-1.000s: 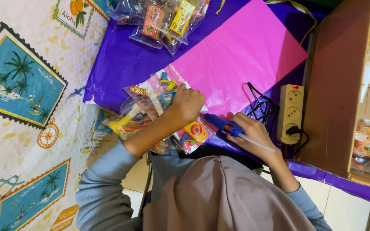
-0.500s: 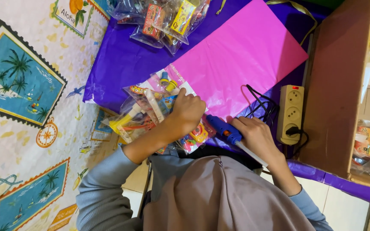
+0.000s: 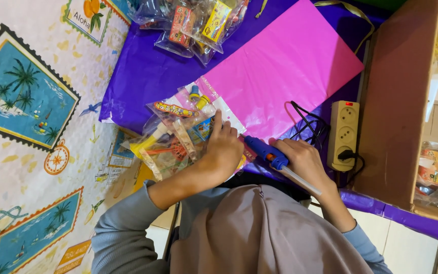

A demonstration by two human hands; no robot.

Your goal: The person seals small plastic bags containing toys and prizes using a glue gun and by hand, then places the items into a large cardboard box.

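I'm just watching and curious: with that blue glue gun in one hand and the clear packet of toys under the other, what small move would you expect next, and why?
Probably bringing the nozzle over to the packet's edge. The right hand grips the blue glue gun, its tip pointing toward the clear toy packet, which the left hand presses flat beside the pink sheet. The tip seems not yet on the plastic.

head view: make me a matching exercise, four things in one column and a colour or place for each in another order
Things:
1. glue gun
2. power strip
3. paper sheet
4. clear toy packet

Descriptions:
A. bright pink, lying flat on the purple cover
B. under the left hand
C. blue, held in the right hand
D. beige, beside the brown cardboard box

Pairs: 1-C, 2-D, 3-A, 4-B
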